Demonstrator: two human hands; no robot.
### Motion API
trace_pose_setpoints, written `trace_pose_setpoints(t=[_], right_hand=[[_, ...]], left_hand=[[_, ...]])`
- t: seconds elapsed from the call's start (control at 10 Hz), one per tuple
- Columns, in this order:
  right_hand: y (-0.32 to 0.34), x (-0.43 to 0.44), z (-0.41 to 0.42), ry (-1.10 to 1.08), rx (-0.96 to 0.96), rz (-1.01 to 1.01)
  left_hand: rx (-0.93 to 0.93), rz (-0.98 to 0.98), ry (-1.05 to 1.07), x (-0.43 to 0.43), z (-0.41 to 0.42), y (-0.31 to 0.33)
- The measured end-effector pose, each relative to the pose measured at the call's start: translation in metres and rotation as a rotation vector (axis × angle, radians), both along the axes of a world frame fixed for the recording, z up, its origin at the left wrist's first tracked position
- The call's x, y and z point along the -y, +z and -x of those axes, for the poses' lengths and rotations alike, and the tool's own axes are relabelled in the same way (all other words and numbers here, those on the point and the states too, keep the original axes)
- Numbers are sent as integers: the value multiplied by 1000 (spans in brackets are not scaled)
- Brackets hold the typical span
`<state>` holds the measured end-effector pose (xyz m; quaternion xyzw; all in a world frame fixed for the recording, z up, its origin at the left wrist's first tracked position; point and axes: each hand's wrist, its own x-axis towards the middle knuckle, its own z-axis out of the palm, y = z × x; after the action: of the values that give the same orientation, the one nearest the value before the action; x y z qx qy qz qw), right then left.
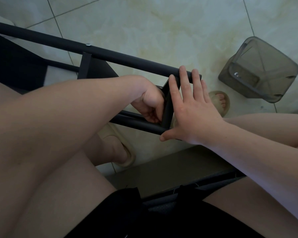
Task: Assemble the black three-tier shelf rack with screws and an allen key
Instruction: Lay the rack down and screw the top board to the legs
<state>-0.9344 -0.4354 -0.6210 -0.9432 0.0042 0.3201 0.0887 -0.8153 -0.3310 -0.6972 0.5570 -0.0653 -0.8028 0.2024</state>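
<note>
The black shelf rack (120, 57) lies on its side across the tiled floor, its long tubes running from upper left to centre right. A silver screw head (88, 44) shows on the upper tube. My right hand (191, 107) lies flat with fingers spread over the end shelf panel (168, 107), fingertips on the upper tube and thumb by the lower tube (141, 125). My left hand (150, 103) reaches inside the frame, fingers curled near the joint of the lower tube and the panel. Anything it may hold there is hidden.
A translucent grey plastic bin (258, 69) lies tipped on the floor at the right. My feet in beige slippers (120, 148) rest under the rack, and my bare knees fill the lower left and right. A dark seat edge (187, 189) runs below.
</note>
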Motion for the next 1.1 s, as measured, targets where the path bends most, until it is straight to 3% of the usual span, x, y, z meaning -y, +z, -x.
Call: trace_pose_setpoints(t=[0.2, 0.5, 1.1], right_hand=[[1, 1, -1, 2, -3, 2], [2, -1, -2, -1, -12, 10], [3, 0, -2, -1, -4, 6]], left_hand=[[-27, 15, 64, -4, 3, -1], [27, -48, -63, -1, -2, -2], [91, -35, -70, 1, -4, -1]])
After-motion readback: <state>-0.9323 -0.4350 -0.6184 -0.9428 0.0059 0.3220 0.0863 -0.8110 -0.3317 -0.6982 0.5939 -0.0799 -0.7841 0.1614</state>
